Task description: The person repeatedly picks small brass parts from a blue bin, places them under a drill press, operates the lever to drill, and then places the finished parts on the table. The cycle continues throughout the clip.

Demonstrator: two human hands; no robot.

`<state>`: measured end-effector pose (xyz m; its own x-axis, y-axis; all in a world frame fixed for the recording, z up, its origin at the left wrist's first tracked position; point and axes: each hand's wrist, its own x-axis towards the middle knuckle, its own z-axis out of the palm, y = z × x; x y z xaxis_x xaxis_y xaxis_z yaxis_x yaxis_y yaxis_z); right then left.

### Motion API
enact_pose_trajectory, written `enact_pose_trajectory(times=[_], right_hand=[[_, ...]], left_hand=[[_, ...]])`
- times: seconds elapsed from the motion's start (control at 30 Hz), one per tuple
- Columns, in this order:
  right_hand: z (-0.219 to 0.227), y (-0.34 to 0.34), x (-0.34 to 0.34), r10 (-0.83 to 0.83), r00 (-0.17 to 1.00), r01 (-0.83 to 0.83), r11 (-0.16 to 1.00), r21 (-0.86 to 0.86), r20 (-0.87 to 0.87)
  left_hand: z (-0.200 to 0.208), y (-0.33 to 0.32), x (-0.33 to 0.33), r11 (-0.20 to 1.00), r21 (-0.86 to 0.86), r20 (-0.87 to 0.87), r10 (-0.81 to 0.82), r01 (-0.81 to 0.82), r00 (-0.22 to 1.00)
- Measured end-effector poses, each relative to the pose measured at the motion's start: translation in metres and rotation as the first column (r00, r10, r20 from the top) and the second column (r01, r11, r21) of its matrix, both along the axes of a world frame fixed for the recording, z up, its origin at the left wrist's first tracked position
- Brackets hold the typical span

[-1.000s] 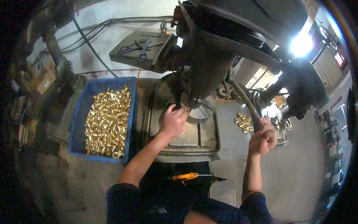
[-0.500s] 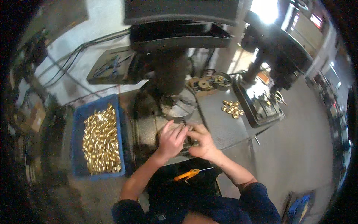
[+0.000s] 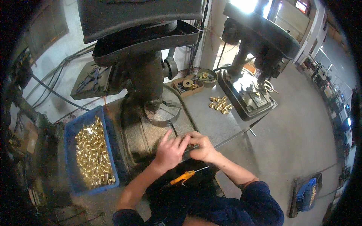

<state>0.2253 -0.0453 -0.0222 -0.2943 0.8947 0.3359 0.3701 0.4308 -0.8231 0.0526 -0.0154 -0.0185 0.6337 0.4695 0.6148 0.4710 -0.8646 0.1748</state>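
Observation:
My left hand (image 3: pixel 169 152) and my right hand (image 3: pixel 203 148) meet over the front edge of the drill press table (image 3: pixel 139 137). Fingertips of both hands pinch together around something small, mostly hidden by the fingers. The left index finger sticks up apart from the others. Just beyond the hands, a round metal chuck or fixture (image 3: pixel 166 116) sits under the drill press head (image 3: pixel 145 75). Below them, against my dark clothing, lies an orange air blow gun (image 3: pixel 186 177) with a thin metal nozzle.
At left stands a blue bin (image 3: pixel 113 165) heaped with small brass fittings (image 3: pixel 94 154). Several brass fittings (image 3: pixel 220 104) lie on the grey bench at right. Behind them are a cardboard box (image 3: pixel 190 91) and a round bowl (image 3: pixel 207 77). A second drill press (image 3: pixel 260 37) stands farther right.
My view has turned, so the machine and bin appear farther left. Both hands stay pinched together near the table's front edge, with only slight finger movement.

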Motion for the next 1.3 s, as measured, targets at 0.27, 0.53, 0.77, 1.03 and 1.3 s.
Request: enact_pose_trajectory(times=[0.27, 0.53, 0.77, 1.03, 1.3], right_hand=[[-0.110, 0.060, 0.125, -0.445, 0.893, 0.450, 0.881, -0.145, 0.070], [-0.158, 0.106, 0.197, -0.462, 0.790, 0.519, 0.854, -0.039, 0.403], [-0.168, 0.132, 0.211, -0.561, 0.738, 0.622, 0.781, -0.056, 0.374], [-0.162, 0.125, 0.198, -0.598, 0.727, 0.554, 0.801, 0.226, 0.336], [-0.099, 0.060, 0.151, -0.521, 0.853, 0.504, 0.835, -0.221, -0.022]], left_hand=[[0.145, -0.064, 0.002, 0.590, -0.449, 0.649, -0.302, 0.671, 0.699], [0.166, -0.108, 0.000, 0.626, -0.091, 0.865, -0.335, 0.774, 0.373], [0.172, -0.105, -0.024, 0.578, -0.161, 0.897, -0.253, 0.800, 0.363], [0.167, -0.080, -0.124, 0.492, -0.398, 0.587, -0.512, 0.774, 0.627], [0.009, -0.025, -0.333, 0.219, -0.284, -0.557, 0.755, -0.933, 0.347]])
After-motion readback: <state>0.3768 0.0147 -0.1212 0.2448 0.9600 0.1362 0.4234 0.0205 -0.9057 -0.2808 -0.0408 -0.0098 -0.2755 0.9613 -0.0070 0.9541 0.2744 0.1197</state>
